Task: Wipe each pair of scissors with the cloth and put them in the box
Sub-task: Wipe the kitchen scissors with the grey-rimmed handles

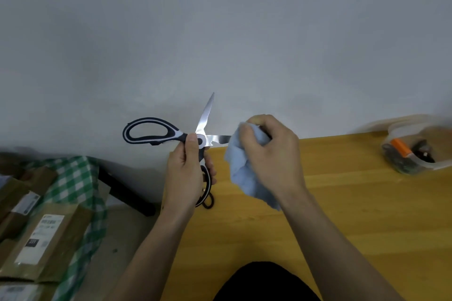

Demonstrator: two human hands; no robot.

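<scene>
A pair of kitchen scissors (pixel 203 124) with black and white handles is spread wide open above the left end of the wooden table (pixel 342 203). My left hand (pixel 187 171) grips the lower handle, thumb near the pivot. One serrated blade points up; the other points right into a light blue cloth (pixel 241 166). My right hand (pixel 271 154) holds the cloth bunched around that blade, hiding its tip. A clear plastic box (pixel 413 151) stands at the table's far right with an orange-handled item and other dark things inside.
A grey wall rises behind the table. Left of the table, on the floor, lie cardboard parcels (pixel 44 234) on a green checked cloth (pixel 78 178), and a dark bar (pixel 124 193) slants beside them. Dark clothing (pixel 266 283) shows at the bottom edge.
</scene>
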